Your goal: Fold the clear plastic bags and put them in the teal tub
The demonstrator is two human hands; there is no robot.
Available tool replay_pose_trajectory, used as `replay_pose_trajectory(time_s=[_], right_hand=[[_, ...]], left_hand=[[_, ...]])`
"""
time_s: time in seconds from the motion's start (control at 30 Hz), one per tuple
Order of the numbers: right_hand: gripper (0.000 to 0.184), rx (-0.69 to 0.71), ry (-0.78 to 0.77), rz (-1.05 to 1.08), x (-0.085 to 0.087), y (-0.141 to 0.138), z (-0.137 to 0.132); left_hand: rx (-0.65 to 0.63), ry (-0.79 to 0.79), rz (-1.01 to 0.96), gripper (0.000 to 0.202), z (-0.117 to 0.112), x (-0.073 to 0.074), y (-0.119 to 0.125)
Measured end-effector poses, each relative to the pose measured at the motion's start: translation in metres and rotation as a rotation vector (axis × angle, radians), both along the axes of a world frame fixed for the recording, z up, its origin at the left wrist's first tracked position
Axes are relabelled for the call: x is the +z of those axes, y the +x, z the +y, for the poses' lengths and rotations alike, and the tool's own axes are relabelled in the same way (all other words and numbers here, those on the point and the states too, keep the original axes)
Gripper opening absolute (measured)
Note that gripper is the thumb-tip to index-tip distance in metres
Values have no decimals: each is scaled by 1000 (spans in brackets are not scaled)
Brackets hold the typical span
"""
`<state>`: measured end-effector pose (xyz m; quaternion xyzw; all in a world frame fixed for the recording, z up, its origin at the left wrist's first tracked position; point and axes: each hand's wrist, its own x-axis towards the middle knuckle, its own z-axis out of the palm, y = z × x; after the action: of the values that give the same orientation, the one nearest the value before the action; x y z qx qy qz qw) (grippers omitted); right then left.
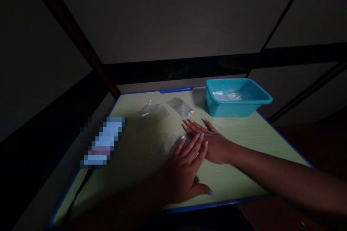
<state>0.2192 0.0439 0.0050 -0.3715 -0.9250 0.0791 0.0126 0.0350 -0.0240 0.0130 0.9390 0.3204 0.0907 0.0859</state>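
Dim room, green surface (130, 173). Left grip (181, 173) and right grip (214, 144) lie wide, flat, holding nothing. A clear bag (168, 142) sits at the left grip's fingertips; smoothing it probably wants even pressure.

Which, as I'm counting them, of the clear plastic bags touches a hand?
The nearest clear plastic bag, under the left hand's fingertips; the other two bags lie farther back, untouched.

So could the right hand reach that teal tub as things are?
Probably yes: the right hand lies flat and open, and the teal tub stands just beyond it, with only bare table between them.
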Motion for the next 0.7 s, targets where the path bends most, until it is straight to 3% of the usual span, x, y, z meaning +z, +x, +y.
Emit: replay_pose_trajectory(time_s=[0.23, 0.43, 0.5, 0.53, 0.6, 0.7], right_hand=[[57, -34, 9, 2, 3, -2, -2], [61, -97, -3, -25, 4, -3, -2], [62, -107, 4, -23, 5, -3, -3], [62, -110, 12, -22, 6, -3, -3], [62, -107, 37, -20, 8, -2, -5], [62, -115, 73, -25, 11, 1, -4]], left_hand=[[465, -13, 173, 84, 11, -12, -13], [834, 4, 303, 80, 24, -9, -30], [889, 56, 280, 79, 28, -6, -34], [868, 93, 247, 80, 29, -5, -34], [705, 161, 155, 84, 28, -2, -32], [262, 171, 36, 94, 21, 2, -23]])
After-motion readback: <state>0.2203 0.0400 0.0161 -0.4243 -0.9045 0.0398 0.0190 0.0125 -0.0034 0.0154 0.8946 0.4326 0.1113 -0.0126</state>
